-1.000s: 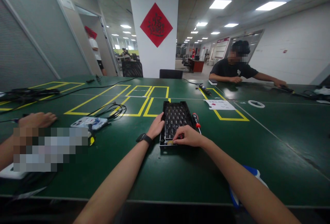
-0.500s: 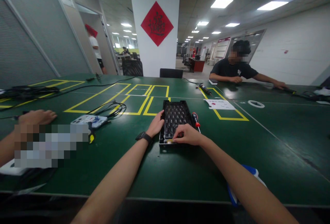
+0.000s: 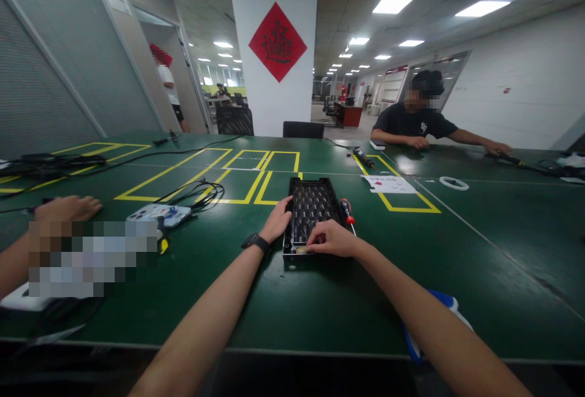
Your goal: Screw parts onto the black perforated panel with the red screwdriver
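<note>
On green table (image 3: 256,324), case (image 3: 315,202) between both hands (image 3: 277,220).

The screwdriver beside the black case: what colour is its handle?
The handle is red and black, clearest in the head view.

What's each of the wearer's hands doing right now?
Left hand: partly open, steadying the black case.
Right hand: fingers pinched at the case's near end; grip unclear.
</note>
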The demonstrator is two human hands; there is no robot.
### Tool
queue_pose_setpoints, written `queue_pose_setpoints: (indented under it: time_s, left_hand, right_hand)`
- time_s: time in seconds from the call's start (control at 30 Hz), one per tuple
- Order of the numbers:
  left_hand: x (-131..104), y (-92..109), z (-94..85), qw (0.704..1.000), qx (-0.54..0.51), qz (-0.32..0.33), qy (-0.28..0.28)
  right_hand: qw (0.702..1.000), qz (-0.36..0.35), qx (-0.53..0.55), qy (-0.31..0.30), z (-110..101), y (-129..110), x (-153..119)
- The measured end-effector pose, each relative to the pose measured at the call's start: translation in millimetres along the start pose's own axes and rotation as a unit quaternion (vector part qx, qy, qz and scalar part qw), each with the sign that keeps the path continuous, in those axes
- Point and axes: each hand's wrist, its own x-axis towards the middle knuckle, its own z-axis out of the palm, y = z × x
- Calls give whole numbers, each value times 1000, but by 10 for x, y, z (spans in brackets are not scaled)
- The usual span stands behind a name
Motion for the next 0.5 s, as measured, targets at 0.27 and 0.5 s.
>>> queue_pose_setpoints:
  time_s: [0.27,0.5]
  left_hand:
    - [9,-22,5,1000,2,0,-3]
    - [-1,11,5,1000,6,10,-4]
  right_hand:
    - [1000,-5,6,24,-10,-18,0]
    - [999,-12,33,13,20,28,3]
